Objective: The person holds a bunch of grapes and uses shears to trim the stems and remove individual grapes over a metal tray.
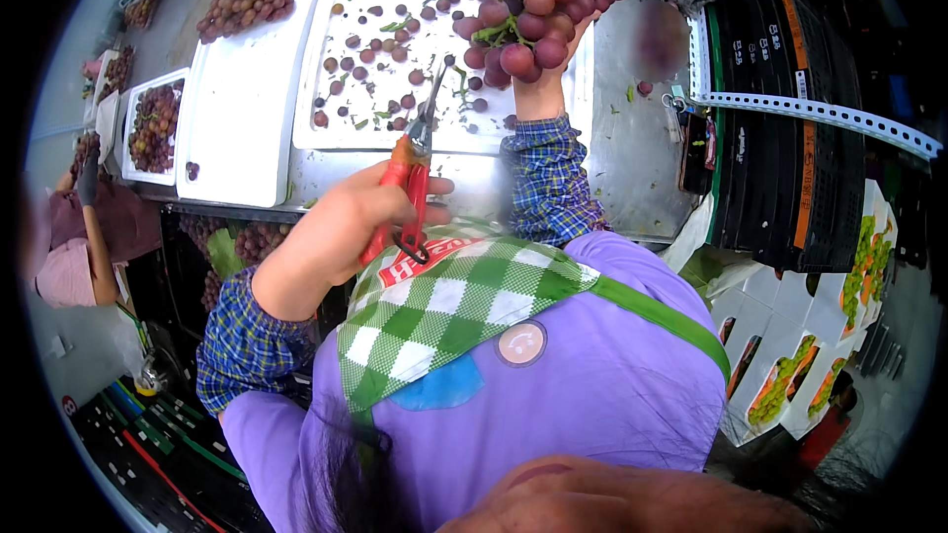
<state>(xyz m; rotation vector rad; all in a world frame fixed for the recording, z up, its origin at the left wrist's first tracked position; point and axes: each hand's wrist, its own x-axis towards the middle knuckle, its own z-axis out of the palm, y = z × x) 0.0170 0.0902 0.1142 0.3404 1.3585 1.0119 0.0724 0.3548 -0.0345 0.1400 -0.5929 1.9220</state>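
Red-handled shears [413,178]: gripped in left hand [341,227], tips up-right | red grape bunch [533,10]: held aloft, right hand [541,89].

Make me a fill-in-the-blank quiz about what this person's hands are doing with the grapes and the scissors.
1. The right hand lifts a bunch of red ____ above the white plastic tray.
2. The left hand grips small scissors whose handles are ____.
3. Loose grapes lie scattered on the ____ tray.
4. Both forearms wear blue plaid ____.

Missing words: grapes; red; white; sleeves
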